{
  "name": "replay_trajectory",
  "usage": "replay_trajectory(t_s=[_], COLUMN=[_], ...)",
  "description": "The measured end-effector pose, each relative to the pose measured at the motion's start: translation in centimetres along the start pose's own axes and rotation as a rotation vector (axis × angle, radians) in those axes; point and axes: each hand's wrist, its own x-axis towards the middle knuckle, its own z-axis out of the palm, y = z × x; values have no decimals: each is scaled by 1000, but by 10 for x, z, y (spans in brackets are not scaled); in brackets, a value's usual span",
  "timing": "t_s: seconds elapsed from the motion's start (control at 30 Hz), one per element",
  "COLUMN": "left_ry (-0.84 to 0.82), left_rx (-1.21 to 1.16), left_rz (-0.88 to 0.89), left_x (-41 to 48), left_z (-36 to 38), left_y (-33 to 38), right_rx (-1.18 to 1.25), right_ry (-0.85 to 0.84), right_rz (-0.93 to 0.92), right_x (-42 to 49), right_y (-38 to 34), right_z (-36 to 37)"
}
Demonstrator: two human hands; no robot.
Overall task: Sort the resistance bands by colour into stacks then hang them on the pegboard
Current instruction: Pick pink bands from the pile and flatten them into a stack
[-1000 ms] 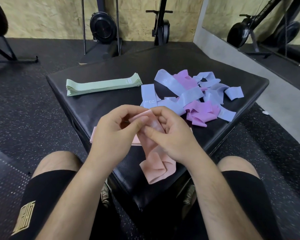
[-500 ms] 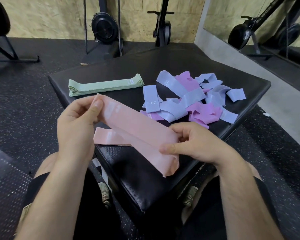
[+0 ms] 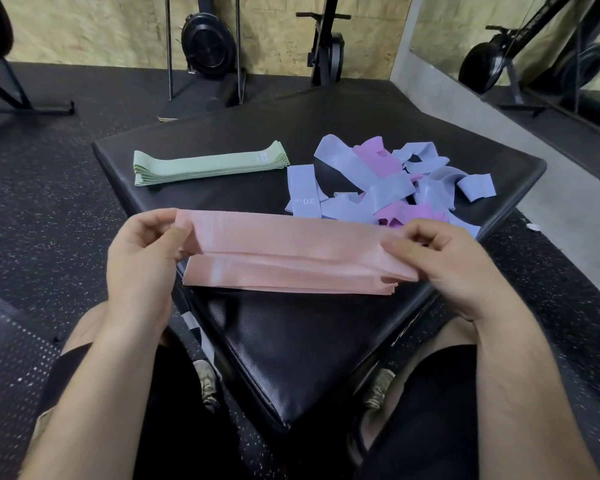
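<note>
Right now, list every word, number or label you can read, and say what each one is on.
"20 LB": white print on the lavender band at the left edge of the loose pile; the letters are small.
White print near the right end of the green stack: too small to read.
Faint white mark near the left end of the pink band: blurred, unreadable.

Dim, even indoor light, with soft-edged shadows. Dull sheen on the black textured vinyl pad toward its near corner; thin shadow under the stretched peach-pink elastic bands. Slight motion smear on those bands and on the pale chipboard back wall. Wide-angle bowing near the frame edges.
</note>
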Motion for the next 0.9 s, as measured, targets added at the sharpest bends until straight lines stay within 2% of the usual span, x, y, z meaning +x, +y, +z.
replay_trajectory(t_s=[0.07,0.17,0.3,0.5,0.7,0.9], left_ry=[-30,-65,-118,-65,-76,-107], left_rx=[79,184,285,523,637,857], left_rz=[18,34,4,56,56,128], left_x=[-2,-4,-2,-2,-1,3], left_z=[1,2,0,-2,-5,-8], left_y=[-4,-7,-13,-15,-14,-23], right_rx=[36,-19,-173,-369,-443,-567], right_ry=[93,131,89,66,94,67], right_rz=[-9,1,56,87,128,140], right_x=[4,7,10,15,18,18], right_y=[1,5,20,31,36,38], right_z=[0,-5,-9,2,3,4])
